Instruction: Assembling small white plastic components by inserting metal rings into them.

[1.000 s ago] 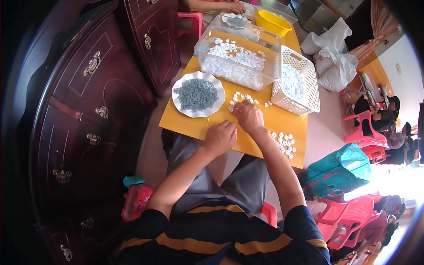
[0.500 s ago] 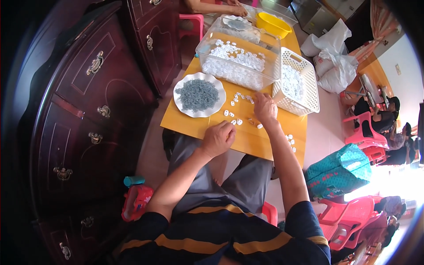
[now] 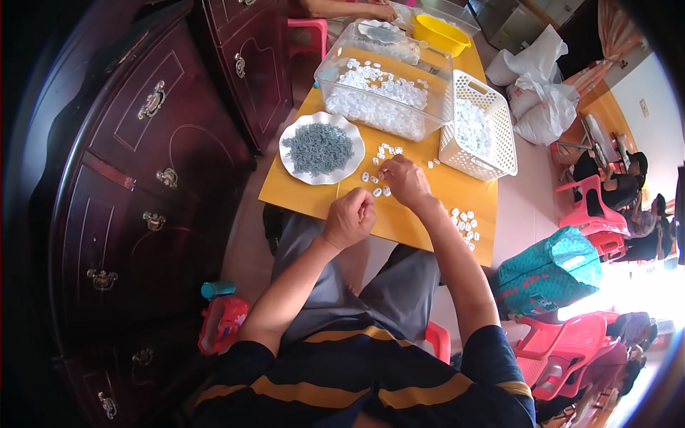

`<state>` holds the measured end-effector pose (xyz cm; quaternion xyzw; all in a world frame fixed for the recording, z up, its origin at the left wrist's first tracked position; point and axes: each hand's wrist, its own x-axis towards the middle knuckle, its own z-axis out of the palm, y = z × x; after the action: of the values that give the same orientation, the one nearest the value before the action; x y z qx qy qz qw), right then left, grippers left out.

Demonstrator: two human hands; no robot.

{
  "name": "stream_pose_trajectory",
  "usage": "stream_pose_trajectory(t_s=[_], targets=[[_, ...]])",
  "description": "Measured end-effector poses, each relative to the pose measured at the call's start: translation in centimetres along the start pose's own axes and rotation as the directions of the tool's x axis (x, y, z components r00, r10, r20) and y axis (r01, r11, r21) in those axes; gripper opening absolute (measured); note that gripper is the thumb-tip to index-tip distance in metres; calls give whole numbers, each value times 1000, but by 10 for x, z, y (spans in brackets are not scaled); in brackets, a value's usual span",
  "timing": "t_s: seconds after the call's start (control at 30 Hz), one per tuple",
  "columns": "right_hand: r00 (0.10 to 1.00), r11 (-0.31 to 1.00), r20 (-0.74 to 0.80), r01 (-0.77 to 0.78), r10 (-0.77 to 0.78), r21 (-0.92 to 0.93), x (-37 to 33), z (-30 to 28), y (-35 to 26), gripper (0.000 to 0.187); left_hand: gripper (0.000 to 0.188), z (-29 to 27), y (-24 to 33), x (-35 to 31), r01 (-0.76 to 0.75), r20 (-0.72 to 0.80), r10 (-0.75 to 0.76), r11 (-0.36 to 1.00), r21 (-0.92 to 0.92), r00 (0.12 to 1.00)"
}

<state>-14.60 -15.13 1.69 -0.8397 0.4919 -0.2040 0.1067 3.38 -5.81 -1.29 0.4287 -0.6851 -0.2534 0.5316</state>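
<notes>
- Your left hand [image 3: 351,216] is at the near edge of the surface [image 3: 300,194], fingers curled in like a loose fist. Can't tell if that grip is pinching anything, the fingers hide the inside.
- Your right hand [image 3: 407,180] is a bit farther in, knuckles up, fingertips down by one of the little white pieces [image 3: 386,190]. The fingers look bunched, but I can't tell if that grip has actually got the piece or is just touching it.
- Those white pieces, oval with dark marks, are scattered around your right fingertips: a few between your two hands, more just beyond, and one off by itself toward the basket.
- There's also a separate bunch of white ovals [image 3: 465,225] near the right edge, just beside your right forearm.
- Beyond your left hand you've got a wavy-rimmed white plate [image 3: 325,179], heaped with small grey bits [image 3: 319,148].
- Behind that, a big clear bin [image 3: 438,114] with loads of white pieces inside.
- Right next to the bin is a white holey basket [image 3: 474,164], also holding white stuff.
- Way at the far end there's a yellow tub [image 3: 446,47], and a co-worker's hand [image 3: 384,12] to its left.
</notes>
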Motion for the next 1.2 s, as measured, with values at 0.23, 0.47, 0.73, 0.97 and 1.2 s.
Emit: stream_pose_trajectory(t_s=[0.23,0.47,0.73,0.97,1.2], targets=[[996,996,-36,-79,80,41,4,-6,-3,13,6,1,1,4,-58,-23,58,998,0,998],[958,962,86,-274,273,2,8,-5,2,12,5,1,8,0,-22,-4,22,1000,21,1000],[888,899,145,-430,437,-80,11,-21,-11,21,3,2,-2,-2,-26,-9,26,999,45,1000],[921,928,119,-363,370,-77,10,-14,8,24,3,7,0,5,-10,0,10,1000,16,1000],[964,894,-61,-216,259,392,-47,-43,-31,20,5,-1,12,-2,41,54,-42,999,10,998]])
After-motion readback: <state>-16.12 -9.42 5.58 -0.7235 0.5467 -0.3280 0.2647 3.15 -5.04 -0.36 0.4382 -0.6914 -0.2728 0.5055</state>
